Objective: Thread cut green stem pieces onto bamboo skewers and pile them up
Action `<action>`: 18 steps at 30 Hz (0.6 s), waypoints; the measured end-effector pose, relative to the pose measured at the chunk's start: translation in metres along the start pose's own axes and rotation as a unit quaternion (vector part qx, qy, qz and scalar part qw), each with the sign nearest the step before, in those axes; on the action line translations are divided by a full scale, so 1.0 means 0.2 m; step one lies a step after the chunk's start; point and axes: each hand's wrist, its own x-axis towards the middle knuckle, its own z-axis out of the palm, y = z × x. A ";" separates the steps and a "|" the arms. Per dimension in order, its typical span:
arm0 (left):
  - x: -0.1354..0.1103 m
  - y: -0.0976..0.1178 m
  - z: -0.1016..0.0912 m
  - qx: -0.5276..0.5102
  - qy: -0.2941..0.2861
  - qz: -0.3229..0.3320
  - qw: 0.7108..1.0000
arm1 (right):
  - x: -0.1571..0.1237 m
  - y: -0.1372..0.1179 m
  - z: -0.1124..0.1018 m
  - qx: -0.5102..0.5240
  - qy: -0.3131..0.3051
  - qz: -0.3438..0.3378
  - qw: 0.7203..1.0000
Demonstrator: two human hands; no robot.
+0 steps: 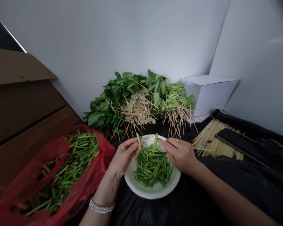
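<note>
Above a white bowl (153, 197), both hands work close together. My left hand (126, 153), closed, pinches a short green vegetable stem (139, 142) between thumb and fingers. My right hand (181, 155) is closed around a thin wooden skewer (201, 149), whose tail sticks out to the right. Another stem piece (155, 142) sits by the right fingertips, apparently on the skewer. The skewer's thin front part spans the gap toward the left piece; whether it pierces that piece I cannot tell. Many cut green stems (153, 168) fill the bowl, with a small red bit among them.
A red plastic bag (106, 150) of cut stems lies at left. Behind the bowl are skewered leafy greens (103, 106), pale skewered pieces (139, 106) and skewered stems (176, 94). A white box (212, 91) stands behind right. Loose skewers (217, 135) and a dark flat object (240, 146) lie right.
</note>
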 end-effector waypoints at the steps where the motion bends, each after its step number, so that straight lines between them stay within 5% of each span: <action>1: 0.00 0.00 0.00 -0.008 -0.002 -0.001 1.000 | 0.00 0.00 0.00 -0.007 0.002 -0.004 1.000; 18: 0.00 -0.01 0.01 -0.046 0.034 -0.010 0.998 | -0.01 -0.01 0.01 -0.027 -0.015 -0.022 0.999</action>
